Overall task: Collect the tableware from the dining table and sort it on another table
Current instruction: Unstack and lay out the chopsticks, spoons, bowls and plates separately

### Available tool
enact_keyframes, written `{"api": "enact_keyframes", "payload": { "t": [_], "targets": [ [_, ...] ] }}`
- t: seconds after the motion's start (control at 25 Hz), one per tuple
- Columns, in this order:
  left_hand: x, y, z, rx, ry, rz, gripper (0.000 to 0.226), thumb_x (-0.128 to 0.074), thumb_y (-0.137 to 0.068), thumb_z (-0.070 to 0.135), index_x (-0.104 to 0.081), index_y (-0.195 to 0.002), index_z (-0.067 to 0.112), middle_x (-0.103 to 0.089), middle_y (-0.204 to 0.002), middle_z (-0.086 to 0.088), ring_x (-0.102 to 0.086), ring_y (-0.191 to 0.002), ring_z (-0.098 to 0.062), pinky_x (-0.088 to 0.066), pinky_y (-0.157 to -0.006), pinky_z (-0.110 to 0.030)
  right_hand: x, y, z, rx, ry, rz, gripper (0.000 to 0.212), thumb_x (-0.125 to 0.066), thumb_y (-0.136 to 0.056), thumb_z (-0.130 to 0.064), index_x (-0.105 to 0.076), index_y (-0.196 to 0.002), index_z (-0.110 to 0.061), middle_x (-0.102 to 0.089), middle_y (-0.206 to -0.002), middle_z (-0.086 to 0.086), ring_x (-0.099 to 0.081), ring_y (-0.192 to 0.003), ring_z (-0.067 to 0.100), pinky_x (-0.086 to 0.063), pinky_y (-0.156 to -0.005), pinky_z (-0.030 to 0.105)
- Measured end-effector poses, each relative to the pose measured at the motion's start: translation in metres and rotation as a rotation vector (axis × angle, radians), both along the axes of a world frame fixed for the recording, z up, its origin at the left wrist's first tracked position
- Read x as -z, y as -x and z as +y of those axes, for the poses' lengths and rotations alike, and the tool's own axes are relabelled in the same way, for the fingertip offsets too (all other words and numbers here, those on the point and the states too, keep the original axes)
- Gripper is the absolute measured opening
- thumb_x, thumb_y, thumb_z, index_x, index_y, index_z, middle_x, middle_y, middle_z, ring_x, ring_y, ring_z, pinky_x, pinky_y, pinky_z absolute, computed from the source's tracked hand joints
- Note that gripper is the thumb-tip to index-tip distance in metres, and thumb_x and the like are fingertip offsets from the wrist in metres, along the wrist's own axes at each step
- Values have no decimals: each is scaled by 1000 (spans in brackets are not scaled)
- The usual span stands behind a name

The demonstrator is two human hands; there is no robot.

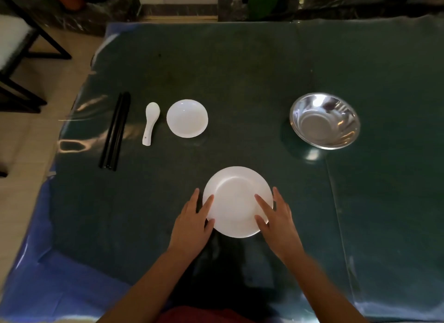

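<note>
The white plate (236, 200) lies between both hands, left hand (192, 223) and right hand (276, 220), straight fingers touching its rim.

1. White plate (236, 197), lying on the dark green table cover (240, 77) between the two hands.
2. Left hand (192, 223), fingers straight, resting on the plate's left rim.
3. Right hand (276, 217), fingers straight, resting on the plate's right rim.
4. Small white dish (187, 118), beyond the left hand.
5. White spoon (150, 122), just left of the dish, bowl end away from the hands.
6. Black chopsticks (115, 130), paired, left of the spoon.
7. Steel bowl (324, 120), upright, beyond and right of the right hand.
</note>
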State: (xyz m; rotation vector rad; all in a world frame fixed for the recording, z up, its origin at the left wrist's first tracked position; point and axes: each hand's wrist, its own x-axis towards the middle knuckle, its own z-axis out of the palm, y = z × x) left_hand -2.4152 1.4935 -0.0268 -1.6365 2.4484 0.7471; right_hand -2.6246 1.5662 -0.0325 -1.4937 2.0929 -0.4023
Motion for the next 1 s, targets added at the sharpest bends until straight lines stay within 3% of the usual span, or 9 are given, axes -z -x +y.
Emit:
{"api": "enact_keyframes", "payload": {
  "t": [0.12,0.2,0.28,0.36,0.48,0.76,0.92,1.0],
  "targets": [
    [1,9,8,-225,-132,291,59,-52,-89,14,-28,-143,18,-39,-142,-8,-37,-128,-21,-34,-105,-31,3,-2,-1,192,44,-181,51,-55,-86,-6,-46,-134,-19,-46,-138,10,-50,-110,26,-42,-94,33],
    [-2,17,7,-426,-183,462,64,-58,-81,3,-35,-140,15,-50,-128,-1,-49,-115,-18,-41,-94,-26,-1,-2,-2,291,34,-290,56,-56,-83,-3,-45,-135,-19,-56,-125,4,-54,-91,19,-44,-83,26],
    [-2,23,1,-628,-248,548,60,-58,-79,-1,-41,-135,12,-54,-113,7,-57,-105,-18,-43,-87,-25,-6,-2,-6,387,-3,-376,60,-57,-79,-2,-44,-133,-24,-58,-113,-4,-56,-92,16,-46,-82,25],
    [-1,26,-7,-791,-328,628,38,-54,-81,-4,-59,-115,13,-61,-98,10,-61,-102,-25,-50,-85,-34,-10,0,-10,441,-32,-436,55,-55,-75,-2,-51,-123,-29,-61,-99,-10,-60,-89,14,-49,-75,24],
    [-3,27,-15,-975,-455,762,36,-49,-81,-9,-66,-94,20,-67,-90,3,-63,-93,-26,-55,-73,-38,-14,6,-15,496,-64,-486,48,-53,-72,-1,-61,-108,-31,-64,-87,-14,-61,-81,9,-45,-62,15],
    [-5,35,-27,-1079,-511,897,41,-52,-78,-13,-69,-98,19,-70,-91,7,-65,-86,-15,-54,-59,-25,-11,22,-31,549,-54,-566,51,-54,-71,1,-64,-104,-36,-68,-87,-20,-64,-83,3,-56,-70,27],
    [-9,61,-70,-1103,-534,963,35,-56,-81,-8,-68,-104,16,-70,-95,1,-65,-88,-15,-55,-61,-26,-11,49,-79,523,14,-590,60,-54,-69,3,-63,-85,-54,-71,-81,-21,-67,-80,3,-59,-75,38],
    [-11,77,-100,-1126,-543,991,31,-59,-80,-4,-70,-97,18,-71,-92,-1,-66,-87,-15,-55,-60,-25,-10,65,-112,509,49,-592,62,-54,-70,3,-63,-77,-57,-71,-81,-18,-68,-83,10,-58,-76,43]
  ]
}}
